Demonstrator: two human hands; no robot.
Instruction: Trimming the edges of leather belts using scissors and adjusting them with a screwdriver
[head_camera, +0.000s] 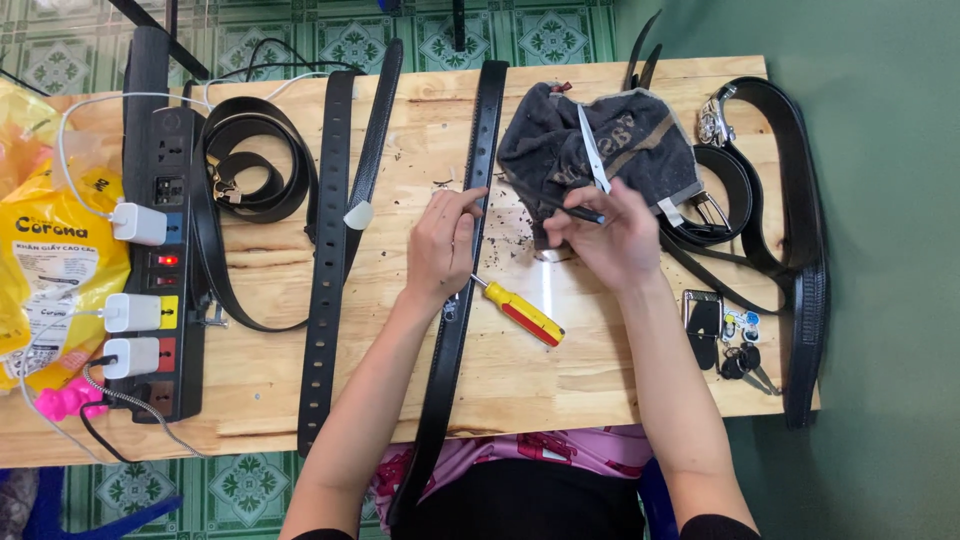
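My left hand (440, 245) rests on a long black belt (478, 180) that runs down the middle of the wooden table (560, 380), its index finger pointing across the strap. My right hand (605, 235) grips the black handles of a pair of scissors (592, 150), whose blades point up over a dark grey cloth (630, 135). A yellow and red screwdriver (520, 312) lies on the table between my forearms. Dark crumbs are scattered around the belt near my hands.
Other black belts (325, 280) lie to the left, a coiled one (255, 165) at the back left, several with buckles (790, 230) at the right edge. A black power strip (160, 260) with white chargers and a yellow plastic bag (50, 260) sit at left. Keys (745, 355) lie at right.
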